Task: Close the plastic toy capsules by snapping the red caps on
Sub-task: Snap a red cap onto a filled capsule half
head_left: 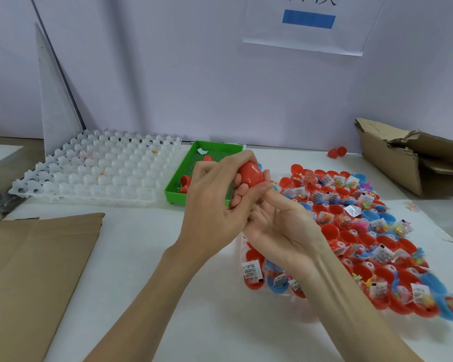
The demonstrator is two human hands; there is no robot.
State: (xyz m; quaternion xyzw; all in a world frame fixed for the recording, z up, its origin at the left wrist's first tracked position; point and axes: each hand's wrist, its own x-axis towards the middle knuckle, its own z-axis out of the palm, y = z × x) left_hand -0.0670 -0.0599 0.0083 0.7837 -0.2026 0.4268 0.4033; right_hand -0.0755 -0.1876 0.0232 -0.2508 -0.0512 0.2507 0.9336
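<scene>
A red egg-shaped capsule is held above the table between both hands. My left hand curls its fingers over the capsule's top and left side. My right hand lies palm up below it, thumb and fingertips against its right and lower side. Whatever is under the red cap is hidden by my fingers. To the right, a clear tray holds several open red and blue capsule halves with small bagged toys in them.
A green tray with a few red caps stands behind my hands. A white moulded tray lies at the left. Flat cardboard covers the near left; a torn cardboard box sits at the far right beside two loose red caps.
</scene>
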